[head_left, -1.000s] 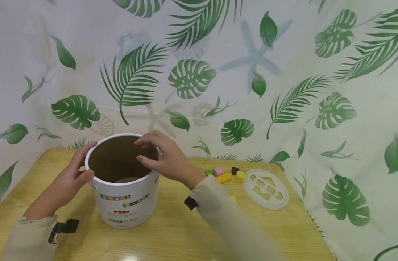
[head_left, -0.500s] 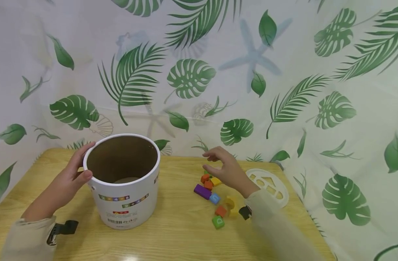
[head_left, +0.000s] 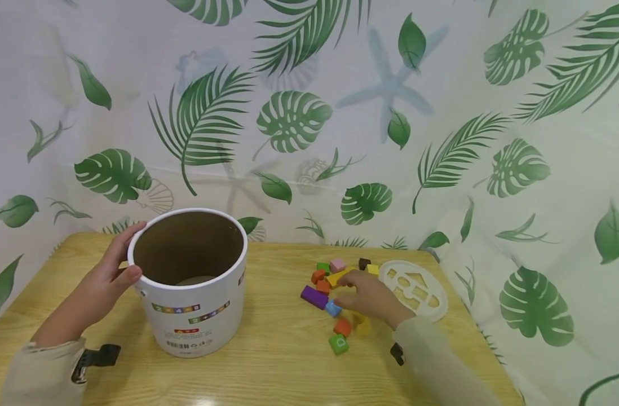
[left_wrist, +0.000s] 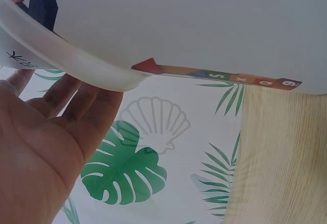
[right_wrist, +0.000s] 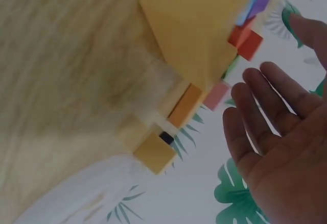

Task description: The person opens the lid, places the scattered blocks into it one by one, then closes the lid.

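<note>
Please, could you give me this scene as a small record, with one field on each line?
Left hand: holds the white bucket at its rim
Right hand: fingers and thumb apart, over the blocks; contact cannot be told
Bucket position: upright on the table
Block colours: include purple block, green block
Right of blocks: white cut-out disc

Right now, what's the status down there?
Left fingers holding white bucket by rim. Right fingers over loose blocks, nothing visibly gripped. Nothing seen in the way.
</note>
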Available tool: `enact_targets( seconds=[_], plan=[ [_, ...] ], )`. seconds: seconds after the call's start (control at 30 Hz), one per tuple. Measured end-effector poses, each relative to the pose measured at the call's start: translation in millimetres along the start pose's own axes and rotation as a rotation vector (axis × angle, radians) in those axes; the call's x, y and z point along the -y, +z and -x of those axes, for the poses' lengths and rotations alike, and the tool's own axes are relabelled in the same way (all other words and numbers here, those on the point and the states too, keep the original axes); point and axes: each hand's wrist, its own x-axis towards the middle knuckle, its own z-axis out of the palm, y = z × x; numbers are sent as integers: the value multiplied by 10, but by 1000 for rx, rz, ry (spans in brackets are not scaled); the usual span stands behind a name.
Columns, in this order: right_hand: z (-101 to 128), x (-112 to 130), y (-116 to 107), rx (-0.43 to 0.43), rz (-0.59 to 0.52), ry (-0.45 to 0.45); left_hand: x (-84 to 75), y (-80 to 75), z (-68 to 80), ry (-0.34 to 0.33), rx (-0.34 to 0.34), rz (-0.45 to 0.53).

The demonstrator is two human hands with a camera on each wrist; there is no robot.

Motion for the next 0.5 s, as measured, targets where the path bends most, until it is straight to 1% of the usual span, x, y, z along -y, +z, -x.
enact_targets(
  seconds=[0.07,0.2,0.3,0.37,0.5],
  plan=[
    [10,-18,44,27,20,12,-6,2,-1,0,1,1],
    [11,-29,112,69,56,-20,-7,-1,2,-2,0,0],
    [16,-29,138,63,84,-42,-4,-1,3,0,0,4],
    [24,-28,146,55,93,-41,-1,1,3,2,0,5],
    [49,-19,147,55,99,5,0,4,1,-2,3,9]
  ],
)
